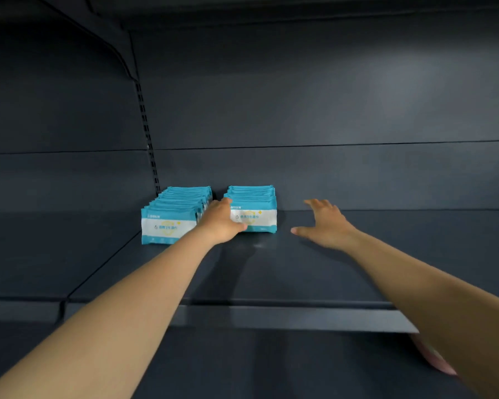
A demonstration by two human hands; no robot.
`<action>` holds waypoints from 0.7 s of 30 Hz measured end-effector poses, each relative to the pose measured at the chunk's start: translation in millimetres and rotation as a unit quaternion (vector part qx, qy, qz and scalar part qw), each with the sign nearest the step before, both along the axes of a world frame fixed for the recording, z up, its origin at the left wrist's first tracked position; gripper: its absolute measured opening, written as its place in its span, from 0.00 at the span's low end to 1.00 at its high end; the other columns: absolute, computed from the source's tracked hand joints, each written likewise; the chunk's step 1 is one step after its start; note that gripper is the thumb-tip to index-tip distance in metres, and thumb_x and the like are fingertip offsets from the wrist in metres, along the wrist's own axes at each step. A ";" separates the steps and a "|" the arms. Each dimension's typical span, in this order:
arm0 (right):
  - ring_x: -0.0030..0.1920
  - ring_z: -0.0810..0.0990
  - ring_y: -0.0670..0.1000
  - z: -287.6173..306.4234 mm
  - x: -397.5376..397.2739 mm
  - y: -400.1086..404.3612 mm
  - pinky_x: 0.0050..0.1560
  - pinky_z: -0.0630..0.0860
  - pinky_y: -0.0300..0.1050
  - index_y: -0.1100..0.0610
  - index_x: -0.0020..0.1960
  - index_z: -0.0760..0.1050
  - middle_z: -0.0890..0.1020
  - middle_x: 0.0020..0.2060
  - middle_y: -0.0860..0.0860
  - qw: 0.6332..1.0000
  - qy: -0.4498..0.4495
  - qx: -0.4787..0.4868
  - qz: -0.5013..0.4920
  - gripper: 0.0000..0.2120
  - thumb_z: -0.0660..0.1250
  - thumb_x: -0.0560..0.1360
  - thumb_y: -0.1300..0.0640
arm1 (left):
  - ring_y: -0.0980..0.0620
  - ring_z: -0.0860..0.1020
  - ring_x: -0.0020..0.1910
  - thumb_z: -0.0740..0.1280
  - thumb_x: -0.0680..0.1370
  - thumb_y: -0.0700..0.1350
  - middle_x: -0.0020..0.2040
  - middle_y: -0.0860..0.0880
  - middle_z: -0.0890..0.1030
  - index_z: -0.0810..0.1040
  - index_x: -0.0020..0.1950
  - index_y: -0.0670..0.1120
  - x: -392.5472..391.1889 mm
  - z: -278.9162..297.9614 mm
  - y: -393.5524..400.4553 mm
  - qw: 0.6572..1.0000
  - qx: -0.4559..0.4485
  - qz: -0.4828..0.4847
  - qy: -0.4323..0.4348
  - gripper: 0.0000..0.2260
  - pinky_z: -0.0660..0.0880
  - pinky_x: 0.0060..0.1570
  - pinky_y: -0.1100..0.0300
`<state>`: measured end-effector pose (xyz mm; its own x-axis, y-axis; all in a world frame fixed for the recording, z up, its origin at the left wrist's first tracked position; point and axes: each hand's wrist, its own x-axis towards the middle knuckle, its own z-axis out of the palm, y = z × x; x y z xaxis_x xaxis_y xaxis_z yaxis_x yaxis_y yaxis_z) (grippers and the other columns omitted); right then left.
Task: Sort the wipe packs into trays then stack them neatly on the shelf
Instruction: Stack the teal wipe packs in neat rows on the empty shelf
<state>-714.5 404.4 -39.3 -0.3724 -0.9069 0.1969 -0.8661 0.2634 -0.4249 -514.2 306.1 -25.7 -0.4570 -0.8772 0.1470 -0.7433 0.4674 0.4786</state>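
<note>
Two rows of teal-and-white wipe packs stand upright on the dark shelf [300, 277]. The left row [170, 223] holds several packs and reaches further forward. The right row [257, 211] is shorter and sits closer to the back wall. My left hand [224, 223] lies between the two rows, its thumb against the front pack of the right row and its fingers along that row's left side. My right hand [324, 224] hovers to the right of that row with fingers spread, apart from the packs and holding nothing.
The shelf's back panel [329, 174] rises right behind the rows. A slotted upright [149, 139] runs down at the left behind the left row. The shelf's front lip [271, 316] crosses below my forearms. Something pink [432, 357] shows under the shelf at lower right.
</note>
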 end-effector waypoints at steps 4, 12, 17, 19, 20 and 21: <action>0.73 0.59 0.57 19.5 5.5 54.6 0.71 0.61 0.55 0.52 0.75 0.59 0.62 0.73 0.54 0.994 0.103 0.029 0.030 0.38 0.68 0.72 0.40 | 0.46 0.65 0.69 0.67 0.77 0.50 0.71 0.45 0.64 0.60 0.74 0.45 8.1 13.4 56.8 0.994 -0.050 -0.020 -0.091 0.29 0.65 0.66 0.54; 0.71 0.62 0.56 11.7 30.3 168.3 0.69 0.65 0.52 0.52 0.73 0.61 0.65 0.70 0.53 0.989 0.129 0.031 0.064 0.35 0.70 0.72 0.42 | 0.48 0.64 0.70 0.66 0.77 0.50 0.71 0.47 0.64 0.63 0.73 0.47 29.6 -3.8 160.4 0.990 -0.077 -0.059 -0.103 0.26 0.66 0.65 0.55; 0.68 0.64 0.55 -33.2 51.0 226.9 0.66 0.67 0.49 0.52 0.71 0.64 0.67 0.67 0.52 0.994 0.087 0.041 0.053 0.33 0.71 0.71 0.45 | 0.49 0.67 0.68 0.67 0.77 0.50 0.69 0.48 0.67 0.65 0.71 0.48 48.8 -54.8 215.0 0.991 -0.046 -0.085 -0.098 0.25 0.68 0.63 0.55; 0.69 0.64 0.56 -60.6 58.5 246.9 0.67 0.66 0.50 0.53 0.71 0.64 0.67 0.68 0.53 0.994 0.078 0.053 0.050 0.34 0.72 0.70 0.44 | 0.49 0.67 0.68 0.67 0.76 0.50 0.70 0.49 0.67 0.66 0.71 0.48 56.2 -82.5 234.8 0.990 -0.028 -0.091 -0.103 0.24 0.68 0.64 0.55; 0.69 0.64 0.56 -76.5 62.0 257.4 0.67 0.66 0.50 0.53 0.71 0.64 0.67 0.68 0.53 0.994 0.073 0.066 0.050 0.34 0.72 0.70 0.44 | 0.49 0.67 0.69 0.67 0.76 0.50 0.71 0.49 0.66 0.66 0.71 0.48 59.8 -98.4 245.6 0.990 -0.014 -0.094 -0.108 0.24 0.68 0.64 0.55; 0.70 0.64 0.55 -93.4 64.5 267.7 0.66 0.66 0.49 0.53 0.71 0.64 0.67 0.68 0.53 0.993 0.065 0.080 0.052 0.34 0.72 0.70 0.44 | 0.49 0.67 0.69 0.67 0.76 0.49 0.71 0.49 0.66 0.66 0.71 0.48 62.9 -115.3 255.4 0.989 0.004 -0.095 -0.110 0.24 0.67 0.63 0.55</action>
<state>-650.0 672.1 -132.7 -0.2566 -0.9625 0.0878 -0.9370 0.2255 -0.2666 -451.3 561.5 -141.0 -0.6335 -0.7735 0.0193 -0.7291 0.6052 0.3196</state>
